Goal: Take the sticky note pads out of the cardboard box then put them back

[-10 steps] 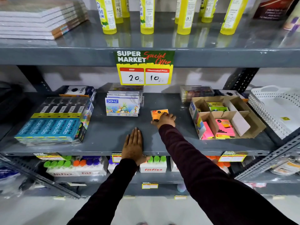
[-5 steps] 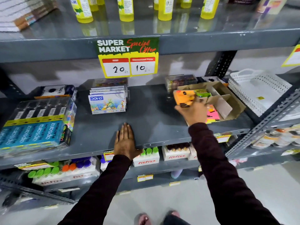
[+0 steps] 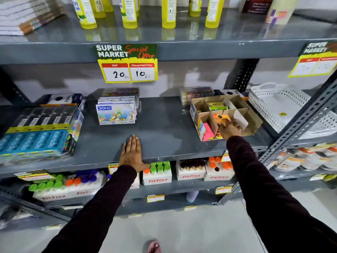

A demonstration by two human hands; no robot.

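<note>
A divided cardboard box [image 3: 252, 116] sits on the right of the middle grey shelf [image 3: 164, 125]. My right hand [image 3: 230, 129] grips an orange sticky note pad [image 3: 219, 117] and holds it inside the box's front middle compartment. A pink pad [image 3: 207, 132] leans in the front left compartment, and green and yellow pads [image 3: 218, 106] fill a back compartment. My left hand [image 3: 131, 152] lies flat, fingers together, on the shelf's front edge and holds nothing.
DOMS crayon boxes [image 3: 116, 112] stand at mid shelf, with Apsara packs [image 3: 40, 132] on the left. A white perforated tray [image 3: 284, 108] lies right of the box. Yellow bottles [image 3: 127, 13] line the upper shelf, and Fitfizz cartons [image 3: 156, 173] the lower one.
My right hand lifted the orange pad from the middle of the shelf, carried it right and lowered it into the cardboard box. The left hand stayed flat on the shelf edge.
</note>
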